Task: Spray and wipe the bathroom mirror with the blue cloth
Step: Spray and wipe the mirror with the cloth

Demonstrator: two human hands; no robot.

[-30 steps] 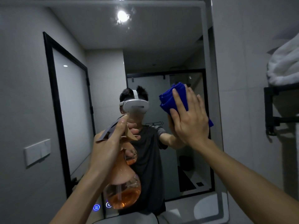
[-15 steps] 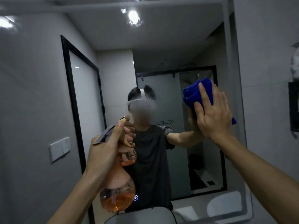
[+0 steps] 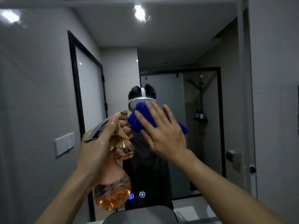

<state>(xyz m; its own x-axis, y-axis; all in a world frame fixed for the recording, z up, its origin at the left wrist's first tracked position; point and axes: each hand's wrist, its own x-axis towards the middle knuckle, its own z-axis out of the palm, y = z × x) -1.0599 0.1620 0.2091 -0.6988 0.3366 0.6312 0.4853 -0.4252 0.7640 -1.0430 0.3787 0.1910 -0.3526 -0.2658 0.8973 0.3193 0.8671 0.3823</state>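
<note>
The bathroom mirror (image 3: pixel 186 50) fills most of the view and reflects the room and a person in a headset. My right hand (image 3: pixel 163 135) lies flat with straight, spread fingers, pressing the folded blue cloth (image 3: pixel 137 120) against the glass near the mirror's middle. My left hand (image 3: pixel 98 144) grips the neck and grey trigger of an orange see-through spray bottle (image 3: pixel 113 194), held upright just left of the cloth, its nozzle close to the glass. Orange liquid sits in the bottle's round base.
Two lit touch buttons (image 3: pixel 136 195) glow at the mirror's lower edge. A white wall switch (image 3: pixel 64 144) is on the left wall. A grey rounded object (image 3: pixel 140 215) sits below the mirror, and the tiled wall (image 3: pixel 275 94) borders the mirror's right edge.
My right hand has slid the blue cloth from the mirror's right side leftward and slightly down to the middle, beside the bottle. The left hand still holds the bottle.
</note>
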